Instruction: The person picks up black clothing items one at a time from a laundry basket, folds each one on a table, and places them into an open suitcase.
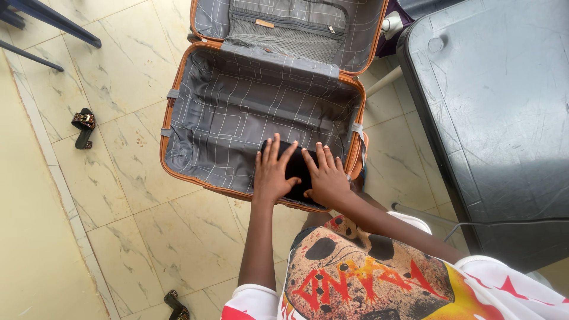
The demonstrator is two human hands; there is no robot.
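Two hands' flat grip (299, 172) presses one black garment (296, 167), one suitcase (237, 112).

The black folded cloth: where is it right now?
The black folded cloth lies in the open grey-lined suitcase's near right corner, pressed under the left hand and right hand.

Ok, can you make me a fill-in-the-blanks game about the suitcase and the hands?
1. Both hands, the left hand and the right hand, press flat on a folded ____ cloth.
2. The cloth lies inside an open ____.
3. The suitcase rim is coloured ____.
4. A dark ____ lies on the tiled floor to the left.

Missing words: black; suitcase; orange; sandal
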